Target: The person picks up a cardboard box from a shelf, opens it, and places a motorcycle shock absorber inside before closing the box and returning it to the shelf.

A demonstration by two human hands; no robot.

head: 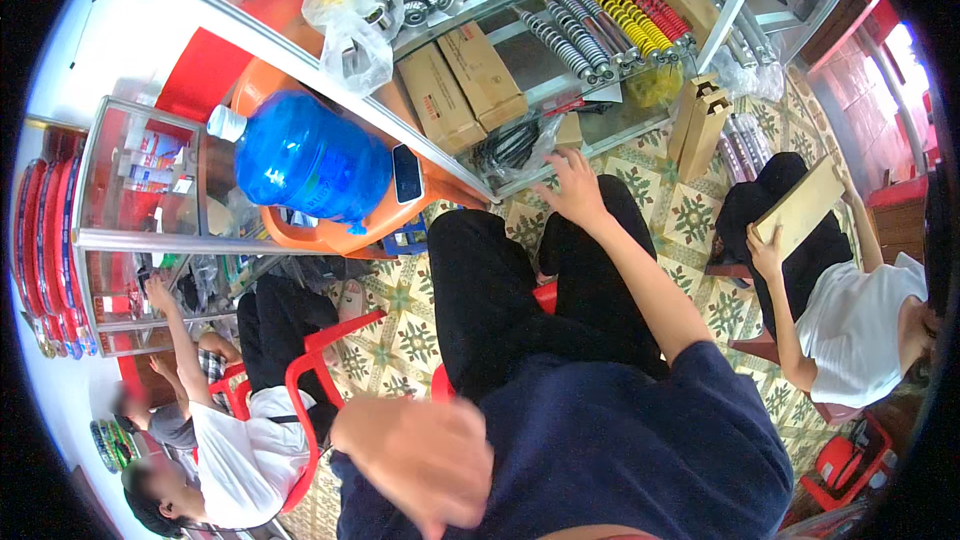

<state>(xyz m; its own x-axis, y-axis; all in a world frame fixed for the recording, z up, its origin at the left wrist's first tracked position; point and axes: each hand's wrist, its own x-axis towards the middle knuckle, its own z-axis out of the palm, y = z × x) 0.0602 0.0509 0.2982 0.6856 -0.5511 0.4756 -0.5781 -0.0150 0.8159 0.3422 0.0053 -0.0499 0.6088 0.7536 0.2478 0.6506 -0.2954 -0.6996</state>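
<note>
My right hand (574,191) is held over my right knee, its fingers spread and nothing visible in them. Near the lower middle, my left hand (416,457) is raised close to the camera in front of my chest. It is blurred, the fingers look curled, and whether they enclose anything is hidden. Beyond my right hand are a clear plastic bag (546,146) and some black cables (506,150) on the cabinet's bottom shelf. To the left, a big blue water bottle (311,157) lies on an orange plastic chair (360,240), with a smartphone (407,174) beside it.
A glass display cabinet (600,146) ahead holds cardboard boxes (484,75) and coil-spring shock absorbers (630,19). Upright cardboard boxes (699,127) stand on the tiled floor (694,214). At right, a person holds a long cardboard box (799,206). Two people sit at left, near a red plastic chair (300,367).
</note>
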